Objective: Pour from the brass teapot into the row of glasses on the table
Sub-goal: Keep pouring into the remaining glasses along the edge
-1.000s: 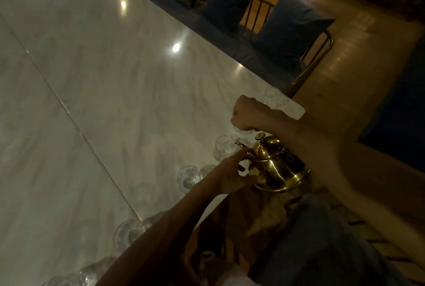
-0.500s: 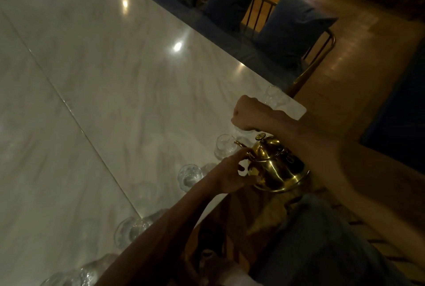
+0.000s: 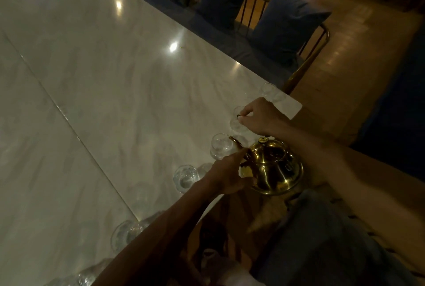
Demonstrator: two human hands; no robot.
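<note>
The brass teapot (image 3: 273,168) hangs just off the near edge of the white marble table (image 3: 115,101), spout toward a glass (image 3: 220,146). My left hand (image 3: 227,175) grips the teapot by its left side, at the base of the spout. My right hand (image 3: 259,117) reaches over the pot, its fingertips closed from above on the rim of the neighbouring glass (image 3: 236,122). Several clear glasses line the table's near edge, among them one at the corner (image 3: 268,90), one (image 3: 186,176) and one (image 3: 127,232) further left. The teapot's handle is hidden under my right forearm.
A bench with dark blue cushions (image 3: 282,23) and a metal rail runs along the table's far right side. Wooden floor (image 3: 345,44) lies beyond the table corner. My lap in grey cloth (image 3: 322,239) sits below the teapot.
My right hand has gone from a raised fist to fingers lowered onto a glass rim. The teapot and my left hand have barely moved.
</note>
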